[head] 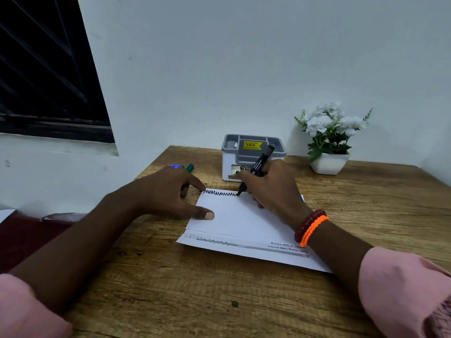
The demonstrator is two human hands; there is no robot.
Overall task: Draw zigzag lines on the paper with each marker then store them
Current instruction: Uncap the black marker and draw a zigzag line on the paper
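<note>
Single head-worn view, wide-angle, looking forward and down from above near table (219,301) edge. Faces wall (244,69) across table; window (44,69) at upper left. Both forearms enter from bottom corners. Left hand (168,191) and right hand (273,189) sit mid-frame, close to camera. Paper (239,215) lies under fingers (207,215); organizer (251,154) just beyond fingertips. No second view, so no shared region.

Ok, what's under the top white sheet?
Under the top sheet lies a second sheet with printed text and faint zigzags, its near edge sticking out. The rest is covered, so what else it carries cannot be seen.
</note>
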